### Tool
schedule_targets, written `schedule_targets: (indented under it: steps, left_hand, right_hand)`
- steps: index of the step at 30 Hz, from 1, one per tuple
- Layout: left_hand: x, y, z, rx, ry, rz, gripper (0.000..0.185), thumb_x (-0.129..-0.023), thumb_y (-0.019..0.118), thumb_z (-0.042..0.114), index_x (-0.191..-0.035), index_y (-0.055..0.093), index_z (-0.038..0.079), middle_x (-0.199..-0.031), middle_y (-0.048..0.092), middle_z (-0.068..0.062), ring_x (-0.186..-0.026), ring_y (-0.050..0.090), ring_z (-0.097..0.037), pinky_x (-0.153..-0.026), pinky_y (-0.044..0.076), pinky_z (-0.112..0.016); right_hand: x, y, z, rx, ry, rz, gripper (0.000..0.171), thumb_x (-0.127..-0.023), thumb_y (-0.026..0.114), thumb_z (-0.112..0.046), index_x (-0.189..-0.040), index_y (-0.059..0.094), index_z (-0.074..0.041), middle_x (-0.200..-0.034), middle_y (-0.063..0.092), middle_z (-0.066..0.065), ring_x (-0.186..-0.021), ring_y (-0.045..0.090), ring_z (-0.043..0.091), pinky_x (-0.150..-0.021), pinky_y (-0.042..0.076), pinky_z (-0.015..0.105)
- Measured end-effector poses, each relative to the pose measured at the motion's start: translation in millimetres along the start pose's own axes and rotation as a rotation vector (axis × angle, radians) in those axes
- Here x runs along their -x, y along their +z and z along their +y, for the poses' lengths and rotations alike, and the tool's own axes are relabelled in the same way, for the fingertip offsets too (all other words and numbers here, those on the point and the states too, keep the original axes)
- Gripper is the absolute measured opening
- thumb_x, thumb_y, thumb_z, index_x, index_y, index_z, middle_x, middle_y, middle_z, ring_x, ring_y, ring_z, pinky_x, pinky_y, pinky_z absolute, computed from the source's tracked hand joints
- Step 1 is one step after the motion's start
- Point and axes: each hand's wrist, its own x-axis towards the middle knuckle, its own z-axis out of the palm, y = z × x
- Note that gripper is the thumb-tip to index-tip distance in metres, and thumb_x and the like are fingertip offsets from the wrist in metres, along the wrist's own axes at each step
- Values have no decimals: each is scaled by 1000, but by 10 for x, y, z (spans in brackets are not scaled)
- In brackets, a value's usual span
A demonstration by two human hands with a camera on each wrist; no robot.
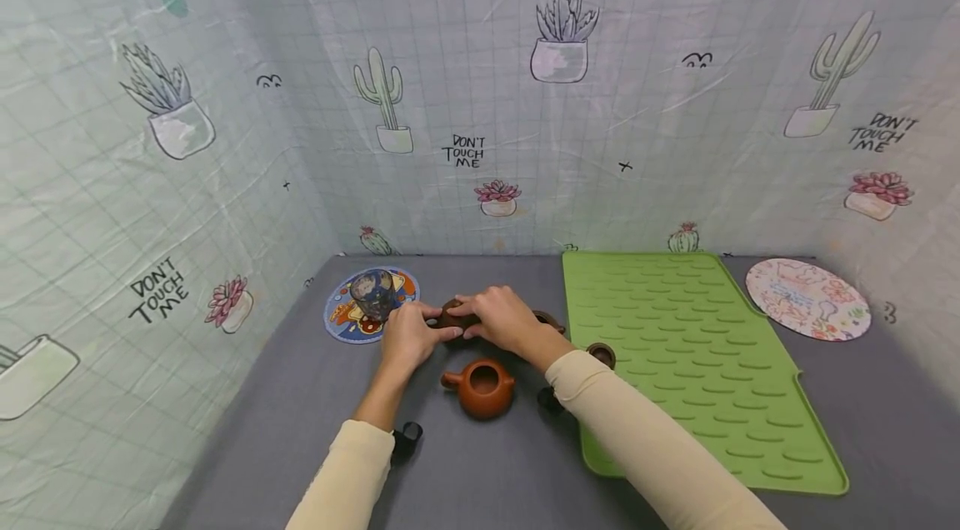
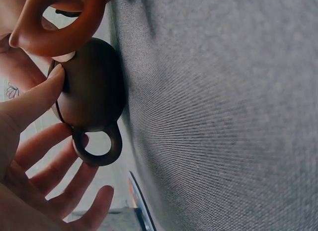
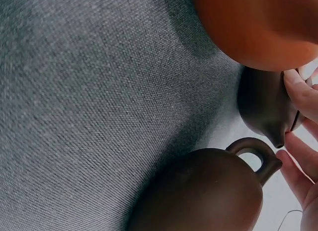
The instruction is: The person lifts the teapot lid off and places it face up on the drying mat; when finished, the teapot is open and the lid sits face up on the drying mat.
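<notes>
Operator: Status in head view?

Inspector: Locate dark teapot [image 1: 453,317] at mid-table, between left hand [image 1: 408,337] and right hand [image 1: 501,320]. Read right hand as curled over it from above, gripping. Read left hand as touching its end with fingertips only. Note orange teapot [image 1: 483,387] just nearer, lid off, untouched. Note second dark teapot [image 1: 551,320], half hidden behind right hand.

Operator: Left wrist view?

Inspector: Shows one finger [image 2: 35,99] laid flat against dark teapot [image 2: 94,89], with the rest spread wide and straight, clear of loop handle [image 2: 97,151]. Cannot tell whether resting on table [image 2: 223,116] or raised a little.

Operator: Right wrist view?

Inspector: Shows fingertips [image 3: 298,92] pinching dark teapot [image 3: 263,109] above its spout. Places second dark teapot [image 3: 208,191] just beside it, apart. Places orange teapot [image 3: 258,27] near, at frame top.

Operator: Progress?

Inspector: Judged early. Grasp made on one pot. No clear lift to report. All three teapots grouped left of green mat [image 1: 697,363].

Operator: Surface and room?

Inspector: Grey cloth-covered table [image 1: 300,447]. Glass [image 1: 372,294] on blue coaster [image 1: 341,328] at left. Small brown cup [image 1: 602,355] at green mat's near edge. Patterned round mat [image 1: 806,297] at far right. Enclosed on three sides by cactus-print sheet [image 1: 225,138].
</notes>
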Motion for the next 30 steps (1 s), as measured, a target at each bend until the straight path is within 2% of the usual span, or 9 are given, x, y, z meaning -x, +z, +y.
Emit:
schedule_targets:
  steps: [9,14,18,24,26,30]
  left_hand:
    - [21,46,-5,-23,-3,2,47,-74,91,41,-112,81,15,-122,76,-7,-109,71,-33,-90,57,-50]
    - [27,40,13,-13,-7,8,51,-75,91,41,-116,79,15,-122,76,-7,-110,71,-33,-91,57,-51]
    - [36,22,20,-8,6,17,53,-74,91,41,-119,78,16,-122,77,-8,-106,72,-33,-89,57,-50]
    - [34,9,23,-1,54,16,35,-77,90,38,-104,78,18,-115,77,-7,-97,71,-30,-82,55,-48]
    - [36,9,20,-7,60,4,32,-78,89,38,-101,77,19,-114,76,-6,-97,70,-29,-82,55,-47]
    - [46,12,4,-23,66,-14,33,-79,88,38,-102,76,18,-113,76,-7,-99,69,-30,-84,54,-47]
  right_hand:
    - [34,-10,44,-69,-9,12,51,-86,81,-26,-136,68,-22,-142,65,7,-112,73,27,-90,61,40]
    - [53,-37,94,-154,1,68,53,-85,82,-23,-136,68,-21,-140,66,9,-113,73,27,-89,61,38]
    - [62,-44,115,-181,3,119,50,-86,81,-19,-134,69,-22,-136,69,6,-113,73,24,-87,62,35]
    - [58,-120,111,-214,-3,209,46,-85,82,-11,-130,73,-20,-127,74,4,-97,77,20,-70,60,26]
    - [63,-145,112,-229,-3,212,46,-85,81,-9,-129,73,-19,-126,75,5,-92,77,21,-64,55,22]
    - [82,-164,115,-233,6,197,46,-86,81,-8,-130,72,-19,-126,75,5,-93,77,22,-63,50,18]
